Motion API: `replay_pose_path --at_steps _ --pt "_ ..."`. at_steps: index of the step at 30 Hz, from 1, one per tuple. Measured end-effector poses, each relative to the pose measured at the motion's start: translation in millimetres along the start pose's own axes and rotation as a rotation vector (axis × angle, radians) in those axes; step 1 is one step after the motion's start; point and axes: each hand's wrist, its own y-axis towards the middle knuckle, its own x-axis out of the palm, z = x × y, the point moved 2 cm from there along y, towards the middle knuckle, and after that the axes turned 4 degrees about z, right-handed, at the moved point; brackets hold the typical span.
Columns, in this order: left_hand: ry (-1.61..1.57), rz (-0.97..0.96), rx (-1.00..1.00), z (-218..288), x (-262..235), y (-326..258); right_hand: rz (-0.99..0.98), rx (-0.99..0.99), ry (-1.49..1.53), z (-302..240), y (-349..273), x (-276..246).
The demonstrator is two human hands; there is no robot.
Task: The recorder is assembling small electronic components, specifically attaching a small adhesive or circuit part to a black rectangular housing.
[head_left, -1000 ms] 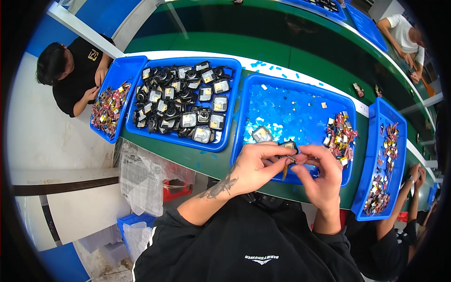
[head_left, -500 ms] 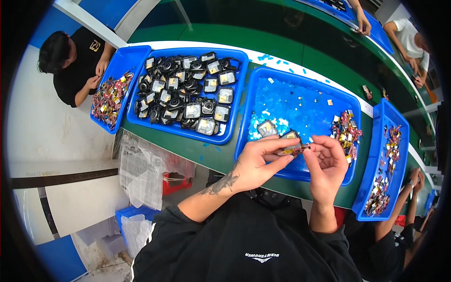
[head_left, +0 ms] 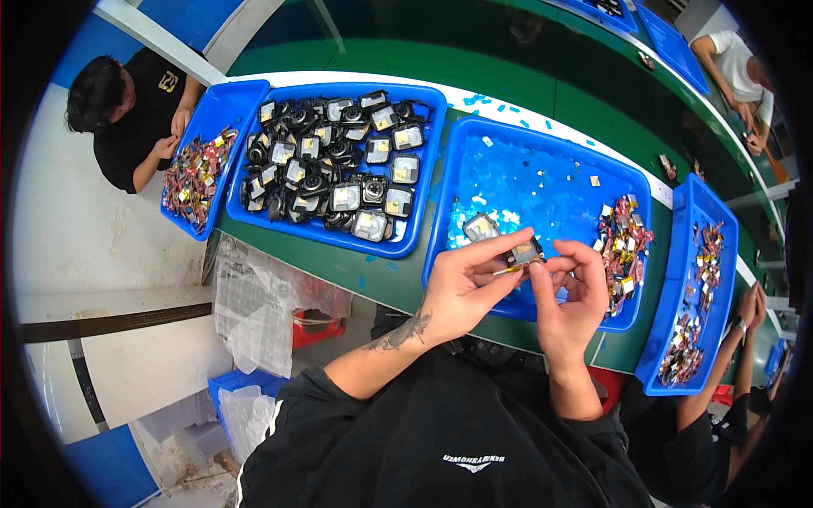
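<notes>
My left hand is closed, thumb and fingers pinching a small wired electronic module with a pale, yellowish edge. My right hand meets it from the other side, thumb and forefinger closed at its edge, other fingers curled. A squarish grey piece with dark edges shows between the hands; whether it is held or lies behind is unclear. Both hands are above the near part of a blue tray. In that tray lie a square black-rimmed watch housing and, at the right, a heap of wired modules.
Left of my tray stands a blue tray full of black watch housings. Narrower blue bins with wired modules stand at far left and right. Blue film scraps lie on the white edge. Other people work nearby around the green table.
The module has turned between my fingers, its reddish side no longer showing. My right hand has shifted slightly left. Across the table, another person's hand has left the upper edge.
</notes>
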Motion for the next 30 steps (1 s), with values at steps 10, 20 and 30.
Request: replay_pose_path --at_steps 10,20,30 --pt "-0.186 0.091 -0.083 -6 1 2 -0.099 0.155 -0.027 -5 11 6" --pt "0.242 0.16 0.09 29 -19 -7 -0.326 0.123 -0.081 -14 57 9" --pt "1.566 0.011 0.446 63 -112 14 -0.023 0.173 -0.509 124 287 -10"
